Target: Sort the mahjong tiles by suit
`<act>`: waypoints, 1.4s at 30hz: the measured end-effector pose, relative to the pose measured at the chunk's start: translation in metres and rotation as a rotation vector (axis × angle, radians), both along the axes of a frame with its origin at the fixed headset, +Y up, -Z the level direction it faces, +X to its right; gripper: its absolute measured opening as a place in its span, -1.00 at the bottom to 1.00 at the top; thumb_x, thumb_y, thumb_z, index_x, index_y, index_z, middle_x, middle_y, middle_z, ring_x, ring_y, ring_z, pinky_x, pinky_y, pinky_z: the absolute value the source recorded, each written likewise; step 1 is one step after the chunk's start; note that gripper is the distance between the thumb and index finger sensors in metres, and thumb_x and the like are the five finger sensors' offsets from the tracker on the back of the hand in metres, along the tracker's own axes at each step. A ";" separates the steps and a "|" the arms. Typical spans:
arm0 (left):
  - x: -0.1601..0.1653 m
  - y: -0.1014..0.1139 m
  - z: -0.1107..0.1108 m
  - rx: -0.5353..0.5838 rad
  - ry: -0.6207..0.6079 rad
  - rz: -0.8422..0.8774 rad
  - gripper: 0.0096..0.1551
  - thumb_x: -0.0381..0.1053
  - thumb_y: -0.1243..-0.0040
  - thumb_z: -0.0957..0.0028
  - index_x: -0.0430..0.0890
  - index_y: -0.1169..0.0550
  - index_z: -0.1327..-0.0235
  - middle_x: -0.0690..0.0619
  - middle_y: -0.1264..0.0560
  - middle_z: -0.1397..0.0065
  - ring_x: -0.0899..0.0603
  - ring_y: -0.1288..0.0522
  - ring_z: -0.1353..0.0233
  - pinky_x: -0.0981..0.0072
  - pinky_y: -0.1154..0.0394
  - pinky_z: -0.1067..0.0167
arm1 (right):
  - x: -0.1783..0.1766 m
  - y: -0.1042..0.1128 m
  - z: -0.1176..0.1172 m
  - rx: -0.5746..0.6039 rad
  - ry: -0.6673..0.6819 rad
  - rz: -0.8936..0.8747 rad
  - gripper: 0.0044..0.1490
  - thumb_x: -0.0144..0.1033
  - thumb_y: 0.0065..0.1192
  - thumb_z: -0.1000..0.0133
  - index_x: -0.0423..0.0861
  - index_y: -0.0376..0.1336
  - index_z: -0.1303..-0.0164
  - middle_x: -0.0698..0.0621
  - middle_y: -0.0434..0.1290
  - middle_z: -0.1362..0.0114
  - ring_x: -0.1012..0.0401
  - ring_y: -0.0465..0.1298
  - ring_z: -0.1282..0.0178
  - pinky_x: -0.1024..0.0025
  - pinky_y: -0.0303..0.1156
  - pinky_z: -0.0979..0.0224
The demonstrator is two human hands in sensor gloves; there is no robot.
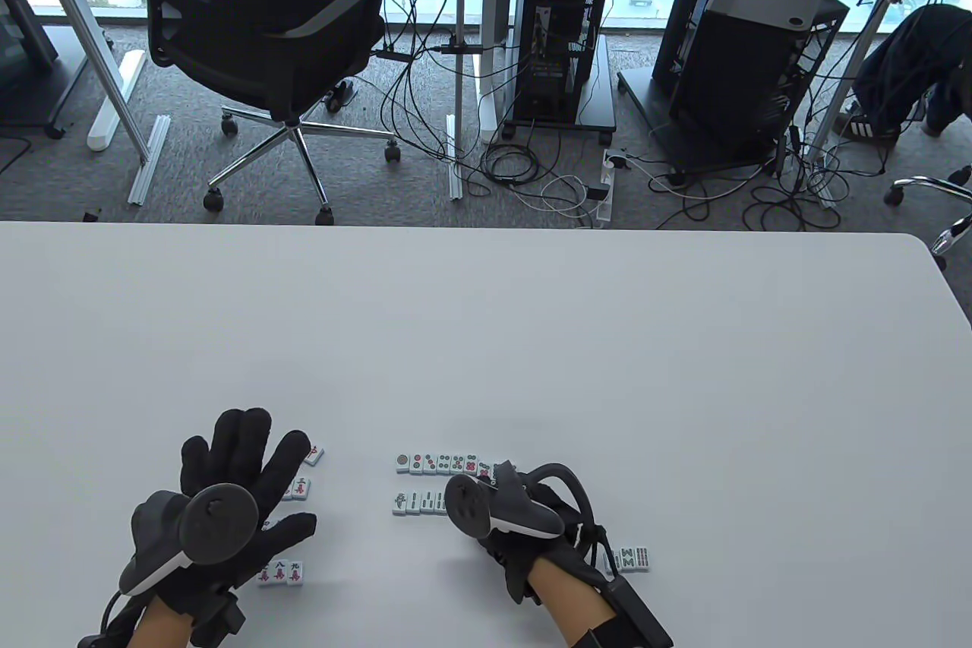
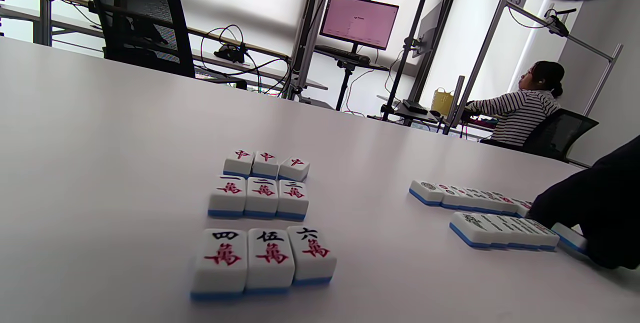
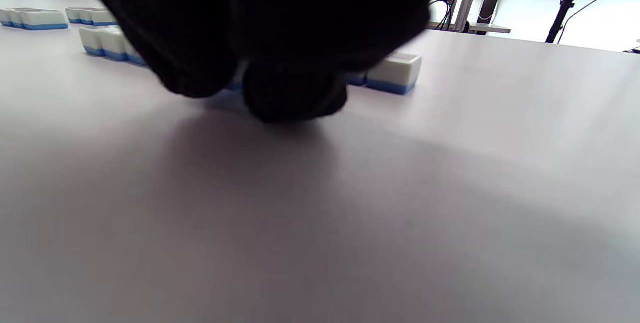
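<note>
White, blue-backed mahjong tiles lie face up on the white table (image 1: 486, 344). My left hand (image 1: 228, 481) is spread flat, open and empty, over the character tiles (image 1: 281, 572). In the left wrist view these form rows of three: red dragons (image 2: 265, 164), one to three (image 2: 260, 197), four to six (image 2: 262, 260). A circles row (image 1: 437, 463) and a bamboo row (image 1: 420, 502) lie in the middle. My right hand (image 1: 501, 504) is curled down at the bamboo row's right end, fingertips (image 3: 295, 95) bunched on one tile (image 2: 570, 237) resting on the table; its face is hidden.
Two bamboo tiles (image 1: 634, 558) lie apart to the right of my right wrist. The table's far edge (image 1: 486, 229) borders a floor with an office chair (image 1: 266, 48), cables and computer stands. A seated person (image 2: 525, 105) shows in the left wrist view.
</note>
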State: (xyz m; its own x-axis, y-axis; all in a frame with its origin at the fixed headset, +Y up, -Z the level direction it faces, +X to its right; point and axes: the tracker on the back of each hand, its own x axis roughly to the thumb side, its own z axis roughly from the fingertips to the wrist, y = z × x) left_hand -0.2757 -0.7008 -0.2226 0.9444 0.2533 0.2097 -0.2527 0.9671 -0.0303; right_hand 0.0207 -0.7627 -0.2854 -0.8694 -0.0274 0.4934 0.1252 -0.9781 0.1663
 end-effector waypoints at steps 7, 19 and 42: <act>-0.001 0.000 0.000 0.003 0.000 0.001 0.06 0.55 -0.03 0.21 0.30 0.04 -0.56 0.18 0.45 -0.63 -0.12 0.51 -0.69 -0.37 0.43 -0.49 | -0.005 -0.002 0.000 0.042 -0.005 -0.016 -0.26 -0.13 0.39 0.01 -0.27 0.31 -0.30 -0.02 0.61 0.17 0.26 0.54 0.53 0.45 0.53 0.46; -0.001 0.000 0.000 0.005 -0.002 0.001 0.06 0.55 -0.03 0.20 0.30 0.03 -0.56 0.18 0.45 -0.63 -0.12 0.51 -0.69 -0.37 0.43 -0.49 | 0.018 0.024 0.013 0.105 0.017 -0.024 -0.24 -0.11 0.36 0.00 -0.22 0.28 -0.36 -0.03 0.62 0.13 0.25 0.56 0.50 0.44 0.54 0.43; 0.002 -0.002 0.001 -0.010 -0.001 -0.026 0.07 0.55 -0.03 0.20 0.29 0.04 -0.56 0.18 0.45 -0.63 -0.13 0.51 -0.69 -0.37 0.43 -0.49 | 0.123 0.009 0.043 -0.045 -0.128 0.359 -0.22 -0.14 0.43 0.02 -0.17 0.29 -0.38 0.02 0.62 0.19 0.30 0.53 0.55 0.49 0.51 0.48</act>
